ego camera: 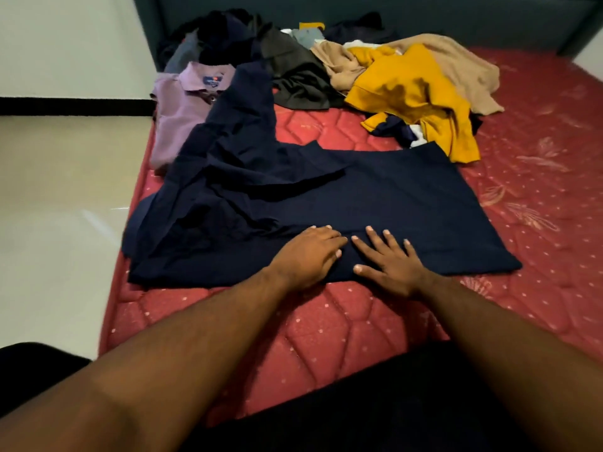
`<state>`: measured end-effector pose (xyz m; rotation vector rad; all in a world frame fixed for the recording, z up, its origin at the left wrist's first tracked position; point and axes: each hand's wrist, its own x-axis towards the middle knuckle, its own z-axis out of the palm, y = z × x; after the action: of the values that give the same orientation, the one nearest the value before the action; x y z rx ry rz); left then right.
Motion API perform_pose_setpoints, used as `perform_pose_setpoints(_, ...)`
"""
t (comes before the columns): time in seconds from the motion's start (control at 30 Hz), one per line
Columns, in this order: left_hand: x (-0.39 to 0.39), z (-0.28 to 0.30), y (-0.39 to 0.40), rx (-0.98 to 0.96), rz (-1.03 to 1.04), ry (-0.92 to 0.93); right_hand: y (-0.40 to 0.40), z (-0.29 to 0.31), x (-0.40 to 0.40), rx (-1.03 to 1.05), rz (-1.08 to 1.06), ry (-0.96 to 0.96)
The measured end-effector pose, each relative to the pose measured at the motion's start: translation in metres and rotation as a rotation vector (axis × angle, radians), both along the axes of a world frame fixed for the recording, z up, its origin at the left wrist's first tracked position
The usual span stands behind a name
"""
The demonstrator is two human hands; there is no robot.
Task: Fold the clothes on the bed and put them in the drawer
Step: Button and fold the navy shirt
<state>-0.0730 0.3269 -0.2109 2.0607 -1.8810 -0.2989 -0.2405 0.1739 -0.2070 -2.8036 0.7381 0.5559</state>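
Navy garment (375, 197) — limp, light, likely creases easily; best pinched at hem corners. Left hand (310, 256) and right hand (388, 262) flat on it, fingers straight — holding nothing.

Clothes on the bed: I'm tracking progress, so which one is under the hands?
The navy garment, spread flat; both hands press its near edge. The others lie untouched farther back.

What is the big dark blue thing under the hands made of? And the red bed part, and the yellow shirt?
The navy garment looks like thin, matte woven cloth: it lies flat with soft creases and no shine. The red mattress seems a padded, quilted fabric, with stitched diamond shapes and a slight sheen. The yellow shirt looks like soft knit, probably cotton, crumpling in loose folds.
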Motion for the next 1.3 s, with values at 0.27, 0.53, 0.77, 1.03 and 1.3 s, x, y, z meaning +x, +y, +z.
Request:
perform_pose_setpoints(0.27, -0.010, -0.028, -0.009, 0.150, 0.003, -0.272, -0.104, -0.009, -0.077, -0.080, -0.343, -0.049)
perform_pose_setpoints(0.53, -0.052, -0.034, -0.053, 0.044, -0.013, -0.211, -0.086, -0.028, -0.050, -0.094, -0.044, -0.188)
perform_pose_setpoints(0.77, -0.049, -0.040, -0.054, 0.110, -0.025, -0.284, -0.126, -0.018, -0.073, -0.186, -0.392, -0.203)
perform_pose_setpoints(1.03, -0.028, -0.037, -0.035, 0.148, -0.029, -0.270, -0.117, -0.034, -0.080, -0.104, -0.278, -0.232)
perform_pose_setpoints(1.3, 0.005, -0.024, 0.010, 0.186, 0.040, -0.327, -0.079, -0.011, -0.036, -0.159, -0.196, -0.107)
